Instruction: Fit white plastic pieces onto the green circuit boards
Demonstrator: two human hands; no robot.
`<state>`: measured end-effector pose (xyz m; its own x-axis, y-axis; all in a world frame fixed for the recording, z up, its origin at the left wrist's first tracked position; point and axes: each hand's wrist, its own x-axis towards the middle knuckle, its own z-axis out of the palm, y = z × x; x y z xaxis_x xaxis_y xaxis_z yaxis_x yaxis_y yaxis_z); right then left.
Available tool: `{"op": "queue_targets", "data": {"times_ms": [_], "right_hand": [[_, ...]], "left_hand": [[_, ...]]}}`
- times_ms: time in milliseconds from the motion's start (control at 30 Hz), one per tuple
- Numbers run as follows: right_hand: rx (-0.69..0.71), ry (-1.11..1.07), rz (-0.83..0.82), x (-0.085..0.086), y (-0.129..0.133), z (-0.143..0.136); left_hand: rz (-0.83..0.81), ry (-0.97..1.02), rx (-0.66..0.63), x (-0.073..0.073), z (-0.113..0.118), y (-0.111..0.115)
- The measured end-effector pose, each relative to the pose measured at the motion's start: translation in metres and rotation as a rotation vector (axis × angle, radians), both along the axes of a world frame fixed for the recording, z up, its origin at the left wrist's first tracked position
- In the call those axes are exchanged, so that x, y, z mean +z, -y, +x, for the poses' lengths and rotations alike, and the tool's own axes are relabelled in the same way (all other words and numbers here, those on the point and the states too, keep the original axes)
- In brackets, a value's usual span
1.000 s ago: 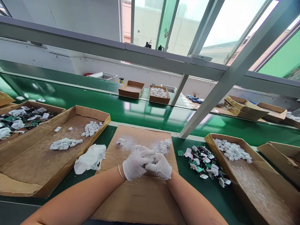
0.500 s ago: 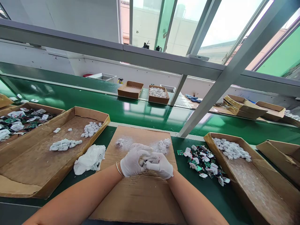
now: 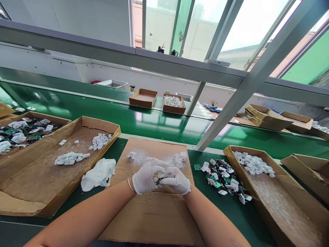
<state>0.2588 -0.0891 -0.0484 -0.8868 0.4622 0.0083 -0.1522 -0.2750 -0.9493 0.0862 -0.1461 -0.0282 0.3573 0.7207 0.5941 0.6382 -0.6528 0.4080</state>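
My left hand (image 3: 147, 176) and my right hand (image 3: 177, 180), both in white gloves, meet over a cardboard sheet (image 3: 151, 219). Their fingers are closed together around something small that I cannot make out, with a dark bit showing between them. Behind my hands on the sheet lie a few white pieces (image 3: 131, 156) at the left and a small heap of white pieces (image 3: 180, 159) at the right. To the left rests a crumpled white cloth (image 3: 99, 175). A pile of green circuit boards with wires and white parts (image 3: 226, 176) lies to the right.
A large cardboard tray (image 3: 33, 175) with white pieces stands at the left, beside a box of wired parts (image 3: 23, 132). Another tray (image 3: 290, 202) with white pieces is at the right. Beyond runs a green belt (image 3: 102, 113), below a metal frame with a slanting post (image 3: 226, 113).
My hands stay together in nearly the same place. The fingers have shifted slightly around the small thing between them. White parts on the belt at the far left have moved left.
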Motion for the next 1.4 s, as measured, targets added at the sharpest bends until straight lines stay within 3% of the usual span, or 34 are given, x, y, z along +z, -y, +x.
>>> {"op": "queue_targets", "data": {"times_ms": [167,333,433,767,900,1100,1233,1400], "right_hand": [[-0.094,0.094,0.07,-0.009,0.0,-0.003],[-0.137,-0.008,-0.011,-0.002,0.003,-0.008],[-0.135,-0.003,-0.016,0.0,0.003,-0.008],[-0.214,0.092,0.0,-0.019,-0.002,-0.008],[-0.225,0.076,0.032,-0.017,0.0,-0.01],[-0.172,-0.025,-0.08,-0.005,0.004,-0.01],[-0.238,0.03,-0.03,-0.007,0.001,-0.009],[-0.168,0.047,0.051,-0.008,0.0,-0.012]], "left_hand": [[-0.056,-0.022,0.012,-0.001,0.004,0.001],[-0.073,0.099,0.106,0.0,-0.001,0.001],[-0.063,0.103,0.079,-0.003,-0.003,0.001],[-0.05,0.018,0.102,-0.009,0.0,0.0],[-0.05,0.053,0.094,-0.009,0.001,0.0],[-0.115,0.175,0.123,-0.006,0.0,0.0],[-0.132,0.15,0.156,-0.002,-0.001,0.0],[-0.115,0.09,0.05,-0.004,-0.002,0.0]]}}
